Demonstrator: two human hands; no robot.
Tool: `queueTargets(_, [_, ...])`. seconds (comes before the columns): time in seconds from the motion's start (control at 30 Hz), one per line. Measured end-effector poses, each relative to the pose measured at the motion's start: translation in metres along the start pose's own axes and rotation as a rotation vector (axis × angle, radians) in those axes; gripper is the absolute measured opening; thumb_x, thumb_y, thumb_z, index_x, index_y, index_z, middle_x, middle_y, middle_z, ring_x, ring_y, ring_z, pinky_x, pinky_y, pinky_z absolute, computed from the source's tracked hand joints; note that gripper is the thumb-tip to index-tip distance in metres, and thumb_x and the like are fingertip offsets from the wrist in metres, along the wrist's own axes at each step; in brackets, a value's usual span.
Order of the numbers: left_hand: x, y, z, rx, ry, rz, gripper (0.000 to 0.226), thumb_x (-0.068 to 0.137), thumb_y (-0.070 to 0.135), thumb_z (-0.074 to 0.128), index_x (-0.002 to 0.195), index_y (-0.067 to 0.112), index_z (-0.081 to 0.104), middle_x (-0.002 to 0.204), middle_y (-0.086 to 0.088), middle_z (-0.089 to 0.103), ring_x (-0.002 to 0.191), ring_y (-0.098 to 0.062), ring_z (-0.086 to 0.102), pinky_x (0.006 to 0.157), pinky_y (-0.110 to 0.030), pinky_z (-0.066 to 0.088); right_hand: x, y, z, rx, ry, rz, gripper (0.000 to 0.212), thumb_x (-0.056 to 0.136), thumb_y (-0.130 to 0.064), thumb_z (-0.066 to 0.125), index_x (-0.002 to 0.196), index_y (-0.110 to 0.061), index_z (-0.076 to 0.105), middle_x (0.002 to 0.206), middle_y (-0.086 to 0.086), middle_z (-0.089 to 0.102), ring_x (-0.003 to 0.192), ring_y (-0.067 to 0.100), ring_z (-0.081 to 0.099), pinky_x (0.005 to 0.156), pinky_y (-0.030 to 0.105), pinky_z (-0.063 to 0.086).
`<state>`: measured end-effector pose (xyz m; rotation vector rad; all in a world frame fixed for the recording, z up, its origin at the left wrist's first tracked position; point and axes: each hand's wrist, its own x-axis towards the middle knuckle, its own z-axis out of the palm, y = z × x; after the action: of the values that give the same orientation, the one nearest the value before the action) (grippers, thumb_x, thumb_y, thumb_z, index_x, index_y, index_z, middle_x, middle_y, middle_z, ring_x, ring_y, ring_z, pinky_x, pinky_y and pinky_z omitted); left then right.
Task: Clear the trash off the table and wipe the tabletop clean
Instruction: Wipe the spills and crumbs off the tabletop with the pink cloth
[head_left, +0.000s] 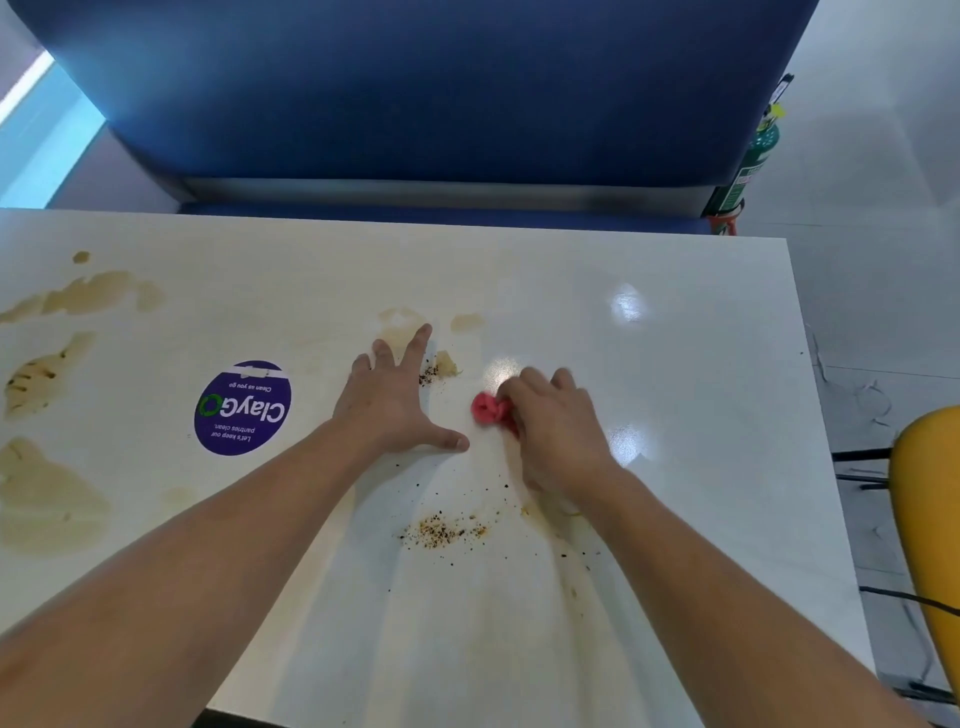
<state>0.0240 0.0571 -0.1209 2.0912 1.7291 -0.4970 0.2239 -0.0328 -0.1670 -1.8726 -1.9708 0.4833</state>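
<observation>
Left hand (397, 402) flat, fingers spread on table (675, 322), right hand (553, 421) gripping red cloth (488, 408)

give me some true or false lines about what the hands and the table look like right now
1. The right hand grips a red cloth. True.
2. The left hand holds a cup. False: it lies flat on the table with fingers spread and holds nothing.
3. A purple round sticker lies on the tabletop to the left of the left hand. True.
4. The tabletop is already wiped clean. False: brown stains cover its left part and crumbs lie between the forearms.
5. The bench behind the table is yellow. False: the bench is blue.
</observation>
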Motion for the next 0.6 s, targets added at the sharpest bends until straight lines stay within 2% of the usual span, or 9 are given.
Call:
queueTargets(0.1, [-0.001,0.002,-0.001,0.005,-0.007,-0.009,0.16,0.038,0.091,0.077,0.152,0.048,-0.026,0.168,-0.018,0.004,0.152,-0.044,0.011,0.119,-0.052,0.027,-0.012,0.002,0.002,-0.018,-0.041,-0.036,0.034,0.086,-0.009,0.056,0.112,-0.031,0.054,0.101,-0.015,0.044,0.088,0.016,0.03,0.078,0.036,0.038])
queueTargets(0.2, [0.001,0.004,-0.002,0.002,-0.007,-0.03,0.161,0.036,0.09,0.078,0.15,0.05,-0.027,0.168,-0.017,0.003,0.152,-0.044,0.012,0.118,-0.053,0.028,0.006,0.006,-0.006,-0.029,-0.065,0.049,0.027,0.096,-0.018,0.051,0.122,-0.026,0.052,0.11,-0.008,0.046,0.097,0.02,0.036,0.085,0.038,0.04])
queueTargets(0.27, [0.001,0.004,-0.001,-0.014,0.004,-0.021,0.16,0.036,0.089,0.079,0.151,0.05,-0.025,0.168,-0.017,0.003,0.152,-0.044,0.011,0.118,-0.054,0.028,0.011,0.003,-0.013,0.161,-0.02,0.189,0.025,0.104,-0.032,0.041,0.124,-0.024,0.054,0.113,-0.004,0.047,0.105,0.021,0.04,0.091,0.039,0.039])
queueTargets(0.33, [-0.001,0.004,0.0,-0.037,0.001,-0.02,0.159,0.039,0.087,0.081,0.153,0.047,-0.023,0.169,-0.016,0.001,0.153,-0.044,0.009,0.12,-0.055,0.024,0.009,0.0,-0.023,0.494,0.015,0.346,0.03,0.1,-0.04,0.038,0.12,-0.026,0.057,0.113,-0.007,0.046,0.113,0.018,0.039,0.098,0.036,0.036])
queueTargets(0.4, [-0.007,0.005,-0.001,-0.056,0.012,-0.012,0.154,0.045,0.083,0.083,0.157,0.044,-0.016,0.169,-0.015,0.0,0.155,-0.042,0.007,0.124,-0.053,0.018,0.004,-0.002,-0.032,0.753,0.032,0.447,0.031,0.096,-0.036,0.036,0.117,-0.029,0.057,0.116,-0.012,0.047,0.121,0.015,0.039,0.101,0.033,0.034])
queueTargets(0.47, [-0.015,0.011,-0.001,-0.102,0.126,0.067,0.133,0.059,0.072,0.082,0.16,0.041,0.001,0.168,-0.011,0.012,0.153,-0.035,0.015,0.123,-0.046,0.02,0.003,-0.002,-0.04,0.867,0.037,0.486,0.029,0.097,-0.022,0.037,0.118,-0.03,0.056,0.118,-0.008,0.05,0.119,0.016,0.048,0.095,0.031,0.042])
queueTargets(0.5, [-0.02,0.018,-0.001,-0.172,0.218,0.13,0.113,0.067,0.066,0.077,0.158,0.04,0.015,0.163,-0.006,0.025,0.149,-0.03,0.024,0.119,-0.041,0.027,0.002,-0.002,-0.046,0.901,0.051,0.499,0.031,0.096,-0.015,0.039,0.118,-0.029,0.055,0.116,-0.003,0.053,0.11,0.016,0.056,0.086,0.027,0.048])
queueTargets(0.57, [-0.029,0.035,-0.002,-0.439,0.338,0.198,0.081,0.073,0.057,0.064,0.147,0.038,0.037,0.137,0.007,0.049,0.125,-0.016,0.047,0.103,-0.034,0.043,0.003,-0.001,-0.056,0.93,0.077,0.51,0.037,0.093,-0.005,0.04,0.118,-0.027,0.055,0.107,0.001,0.058,0.087,0.01,0.062,0.066,0.019,0.048])
queueTargets(0.6, [-0.033,0.046,-0.004,-0.562,0.323,0.201,0.073,0.074,0.057,0.062,0.142,0.039,0.041,0.125,0.011,0.054,0.112,-0.011,0.055,0.094,-0.033,0.048,0.004,0.001,-0.06,0.931,0.085,0.5,0.04,0.091,-0.001,0.041,0.117,-0.027,0.058,0.101,-0.002,0.06,0.079,0.006,0.062,0.062,0.017,0.047])
